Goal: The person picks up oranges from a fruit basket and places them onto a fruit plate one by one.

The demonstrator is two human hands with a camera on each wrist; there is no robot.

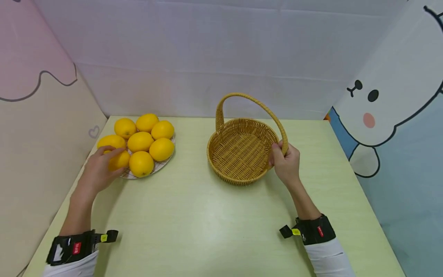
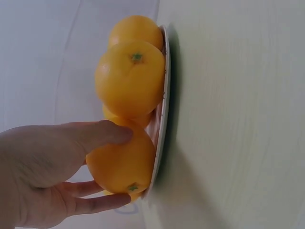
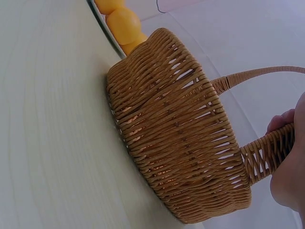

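My left hand grips an orange at the front left of a round plate. The thumb lies over one side of the fruit, with fingers round the other, and the fruit is still at the plate. Several more oranges crowd the plate, looking yellower in the head view. Over to the right, my right hand holds the handle of a round wicker basket near its lower right end. The basket stands on the table with nothing inside.
The pale table runs between plate and basket and toward me. A white cloth wall closes off the back. Printed panels stand at both sides, the left one close to the plate.
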